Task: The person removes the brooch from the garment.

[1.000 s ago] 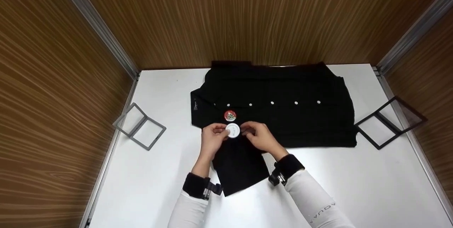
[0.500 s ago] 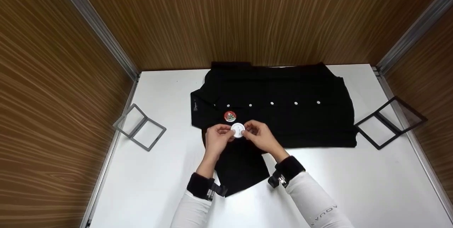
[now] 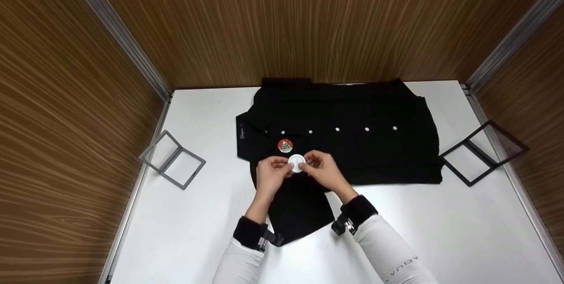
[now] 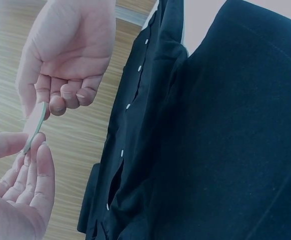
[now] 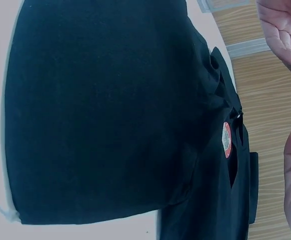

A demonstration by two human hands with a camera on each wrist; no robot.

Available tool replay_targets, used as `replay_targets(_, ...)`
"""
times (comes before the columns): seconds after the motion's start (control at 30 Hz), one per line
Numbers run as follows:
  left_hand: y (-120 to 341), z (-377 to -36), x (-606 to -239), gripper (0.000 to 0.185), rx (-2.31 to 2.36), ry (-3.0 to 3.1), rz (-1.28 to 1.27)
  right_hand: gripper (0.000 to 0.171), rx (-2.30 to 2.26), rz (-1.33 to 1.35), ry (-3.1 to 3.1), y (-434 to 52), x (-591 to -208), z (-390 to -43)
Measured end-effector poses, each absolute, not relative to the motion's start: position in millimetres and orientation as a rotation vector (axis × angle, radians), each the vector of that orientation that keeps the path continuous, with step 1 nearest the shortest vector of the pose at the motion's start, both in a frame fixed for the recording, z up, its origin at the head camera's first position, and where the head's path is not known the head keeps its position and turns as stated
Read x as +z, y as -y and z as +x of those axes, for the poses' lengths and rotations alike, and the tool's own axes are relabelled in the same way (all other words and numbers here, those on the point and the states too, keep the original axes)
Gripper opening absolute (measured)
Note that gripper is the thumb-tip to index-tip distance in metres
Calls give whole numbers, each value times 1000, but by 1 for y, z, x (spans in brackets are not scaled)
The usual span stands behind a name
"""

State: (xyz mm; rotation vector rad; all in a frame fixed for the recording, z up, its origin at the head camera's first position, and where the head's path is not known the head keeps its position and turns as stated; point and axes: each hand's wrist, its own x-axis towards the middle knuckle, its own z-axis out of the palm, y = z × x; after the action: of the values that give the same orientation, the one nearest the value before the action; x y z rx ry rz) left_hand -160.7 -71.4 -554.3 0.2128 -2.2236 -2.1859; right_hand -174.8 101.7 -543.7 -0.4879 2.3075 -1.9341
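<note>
Counter (image 3: pixel 185 231), white and walled in wood grain, carries a black button-up shirt (image 3: pixel 352 143) spread along its far edge, one sleeve folded toward the near edge. An open grey frame (image 3: pixel 172 159) lies at the left edge and an open black frame (image 3: pixel 482 151) at the right edge. On the shirt near the collar sits a red round badge (image 3: pixel 285 145). Just below it, over the shirt, both hands meet on a white round badge (image 3: pixel 296 163). A second ago it lay face-up, mostly in the left hand (image 3: pixel 269 174); now it has shifted slightly right and tilted, pinched at its rim from both sides, with the right hand (image 3: pixel 324 171) closing in. The fingers (image 4: pixel 35 160) are curled narrow around the disc, which suggests its back is being worked.
</note>
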Motion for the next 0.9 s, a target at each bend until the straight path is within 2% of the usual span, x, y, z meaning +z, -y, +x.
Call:
replay_targets(0.2, 70, -148, -524, 16, -2163, 2227, 158, 14, -1980, -469, -2269, -101, -544, -175)
replay_targets(0.9, 70, -145, -528, 15, -2165, 2221, 104, 9, -1950, -411, -2332, -96, -544, -174)
